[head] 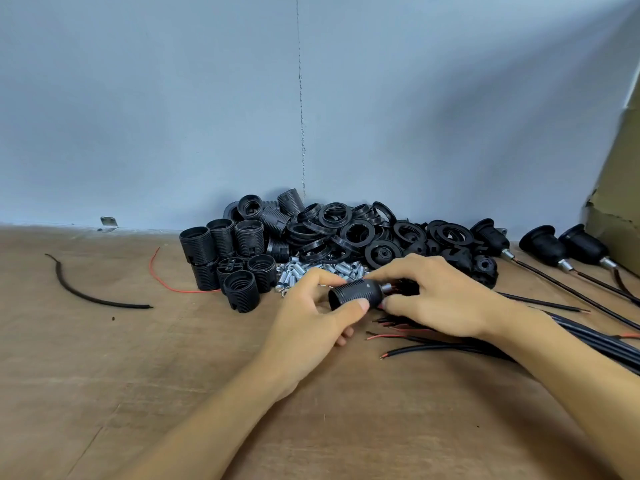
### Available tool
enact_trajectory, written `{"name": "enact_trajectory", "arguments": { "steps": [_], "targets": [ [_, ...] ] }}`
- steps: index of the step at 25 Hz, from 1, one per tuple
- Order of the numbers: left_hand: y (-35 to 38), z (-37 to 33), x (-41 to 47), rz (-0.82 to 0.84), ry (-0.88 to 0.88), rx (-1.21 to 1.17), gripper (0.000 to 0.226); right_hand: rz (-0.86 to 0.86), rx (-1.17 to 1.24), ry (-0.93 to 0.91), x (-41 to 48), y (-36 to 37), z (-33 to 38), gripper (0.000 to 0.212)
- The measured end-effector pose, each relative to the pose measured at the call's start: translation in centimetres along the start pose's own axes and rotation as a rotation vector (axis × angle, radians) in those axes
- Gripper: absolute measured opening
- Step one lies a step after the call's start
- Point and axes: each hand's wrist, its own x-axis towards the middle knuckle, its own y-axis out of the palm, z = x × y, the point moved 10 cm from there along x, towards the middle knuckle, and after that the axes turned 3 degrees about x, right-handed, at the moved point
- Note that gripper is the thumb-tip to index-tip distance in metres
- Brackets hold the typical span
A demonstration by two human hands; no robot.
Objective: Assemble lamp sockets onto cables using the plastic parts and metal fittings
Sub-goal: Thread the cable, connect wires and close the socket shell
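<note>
Fingers of left hand curled round black socket, held sideways just above wooden table, right hand pinching metal fitting at its end, loose cables beneath.

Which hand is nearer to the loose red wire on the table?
Left. The left hand, gripping the socket, lies to the right of the red wire with the pile of shells between them. The right hand is farther right, at the socket's metal fitting.
</note>
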Motion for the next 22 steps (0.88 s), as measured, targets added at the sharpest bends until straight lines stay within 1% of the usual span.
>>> {"name": "enact_trajectory", "arguments": {
  "steps": [1,3,5,7,9,10,13,15,18,20,22],
  "targets": [
    [0.2,0.0,-0.1,0.010,0.001,0.036,0.034,-0.012,0.049,0.044,0.1,-0.2,-0.6,0.034],
    [0.3,0.0,-0.1,-0.003,-0.007,0.088,0.043,-0.125,0.076,0.087,0.3,-1.2,-1.6,0.029],
    [0.1,0.2,-0.1,-0.033,-0.011,0.090,0.046,-0.255,0.010,0.110,0.4,-1.9,-2.1,0.024],
    [0.0,0.1,-0.1,-0.044,0.002,0.081,0.043,-0.313,-0.106,0.124,0.4,-1.9,-2.2,0.022],
    [0.1,0.0,-0.1,-0.043,0.022,0.111,0.039,-0.292,-0.239,0.102,0.6,-1.1,-1.6,0.027],
    [0.1,-0.2,-0.1,-0.041,0.035,0.131,0.037,-0.258,-0.289,0.094,0.8,-0.5,-1.4,0.034],
    [0.4,-0.7,-0.2,-0.028,0.067,0.182,0.034,-0.152,-0.343,0.124,1.3,1.0,-1.5,0.073],
    [0.4,-0.8,-0.2,-0.032,0.081,0.205,0.031,-0.123,-0.376,0.135,1.4,1.3,-1.8,0.087],
    [0.3,-0.8,-0.2,-0.032,0.089,0.229,0.028,-0.119,-0.445,0.124,1.5,1.6,-1.8,0.088],
    [0.4,-0.7,-0.3,-0.024,0.095,0.230,0.027,-0.126,-0.442,0.123,1.4,1.6,-1.7,0.086],
    [0.3,-0.7,-0.3,-0.030,0.101,0.222,0.027,-0.171,-0.408,0.110,1.2,1.0,-1.4,0.081]
  ]
}}
